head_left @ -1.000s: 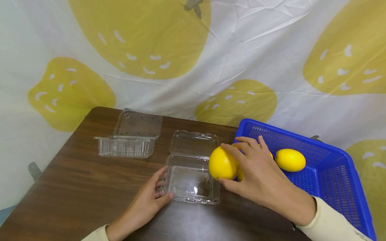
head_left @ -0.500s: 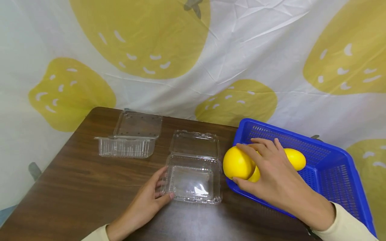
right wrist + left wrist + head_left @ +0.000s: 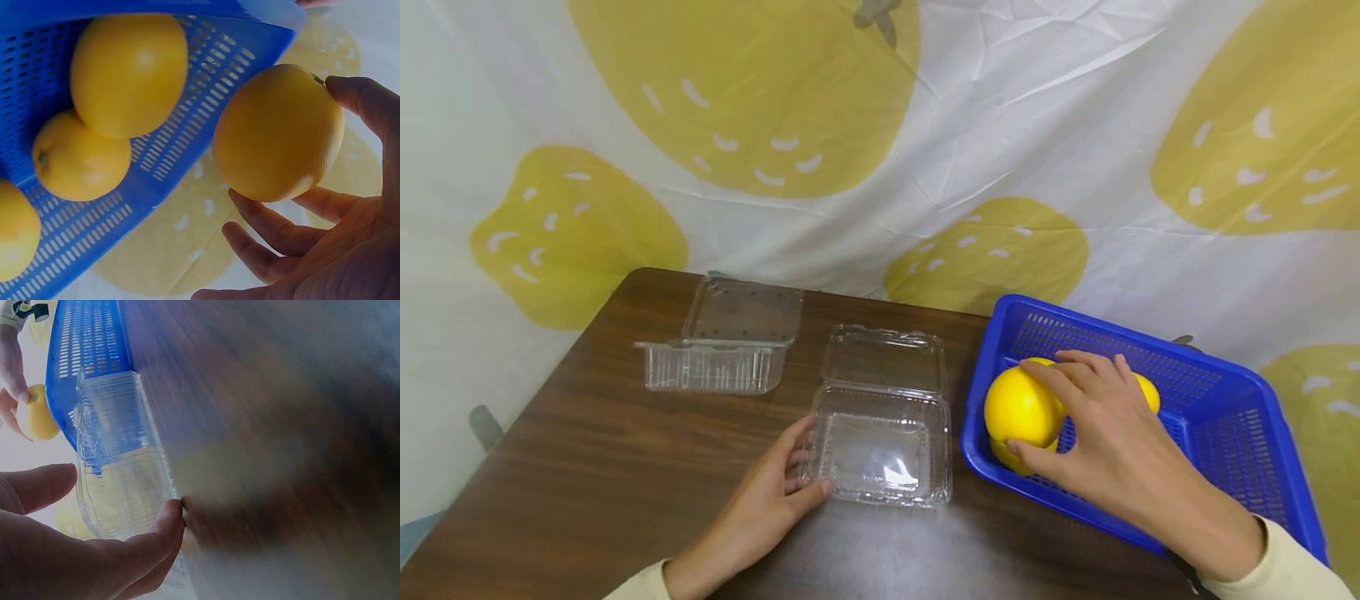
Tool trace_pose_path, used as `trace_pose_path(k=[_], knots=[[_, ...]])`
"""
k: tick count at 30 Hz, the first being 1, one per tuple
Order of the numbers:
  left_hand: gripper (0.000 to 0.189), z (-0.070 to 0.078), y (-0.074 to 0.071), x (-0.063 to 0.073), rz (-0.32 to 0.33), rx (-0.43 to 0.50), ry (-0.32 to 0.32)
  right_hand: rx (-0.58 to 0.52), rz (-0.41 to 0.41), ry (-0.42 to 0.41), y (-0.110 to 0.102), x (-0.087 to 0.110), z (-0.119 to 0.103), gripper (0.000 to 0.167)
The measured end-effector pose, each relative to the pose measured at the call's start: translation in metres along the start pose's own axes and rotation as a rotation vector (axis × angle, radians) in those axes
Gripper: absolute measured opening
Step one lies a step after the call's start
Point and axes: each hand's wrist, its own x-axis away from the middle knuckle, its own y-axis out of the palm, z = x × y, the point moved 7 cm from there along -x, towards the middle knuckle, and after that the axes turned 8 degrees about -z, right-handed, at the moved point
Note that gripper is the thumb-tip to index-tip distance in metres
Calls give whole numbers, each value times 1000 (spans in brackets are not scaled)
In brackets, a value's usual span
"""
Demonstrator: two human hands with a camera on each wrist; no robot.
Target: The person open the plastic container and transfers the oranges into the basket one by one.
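In the head view my right hand (image 3: 1120, 450) holds a yellow citrus fruit (image 3: 1021, 408) over the left end of the blue plastic basket (image 3: 1217, 400). Thumb and fingertips grip opposite sides of this fruit (image 3: 278, 134) in the right wrist view. Below and behind it lie other yellow fruits (image 3: 128, 75), partly covered by my hand from above. My left hand (image 3: 760, 500) holds the left side of an open clear plastic clamshell box (image 3: 880, 450), thumb at its near corner. The left wrist view has the box wall (image 3: 119, 481) between thumb and fingers.
Farther back on the left stands a second open clear clamshell box (image 3: 715, 367). Both boxes and the basket are on a brown wooden table (image 3: 625, 467). A white cloth with yellow fruit prints (image 3: 955, 150) hangs behind the table.
My right hand has moved right with the yellow citrus fruit, from beside the clamshell box to over the basket. My left hand and both boxes have stayed put.
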Motion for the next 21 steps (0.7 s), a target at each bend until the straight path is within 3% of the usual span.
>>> trace_pose_path(k=[13, 21], knots=[[85, 0, 1, 0, 4, 1, -1, 39, -15, 24, 4, 13, 22, 78], [84, -2, 0, -1, 9, 6, -7, 54, -57, 93, 4, 22, 39, 80]])
